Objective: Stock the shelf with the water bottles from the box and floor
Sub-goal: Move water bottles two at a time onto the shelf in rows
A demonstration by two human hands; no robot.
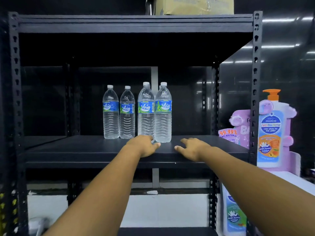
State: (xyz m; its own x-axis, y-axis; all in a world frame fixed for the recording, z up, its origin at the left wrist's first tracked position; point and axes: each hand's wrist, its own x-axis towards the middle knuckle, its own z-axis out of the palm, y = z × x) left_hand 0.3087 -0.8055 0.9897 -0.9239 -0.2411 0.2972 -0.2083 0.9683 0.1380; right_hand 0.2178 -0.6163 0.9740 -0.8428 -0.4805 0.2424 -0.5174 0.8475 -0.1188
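Reaching over black shelf (85,150), left hand (143,147) fingers loosely spread beside base of front water bottles (154,113), right hand (192,149) splayed, empty, just right; two more bottles (119,113) upright further left

Water bottles (136,113) stand upright on the black shelf (85,150); left hand (143,146) and right hand (192,149) rest open, empty, before them.
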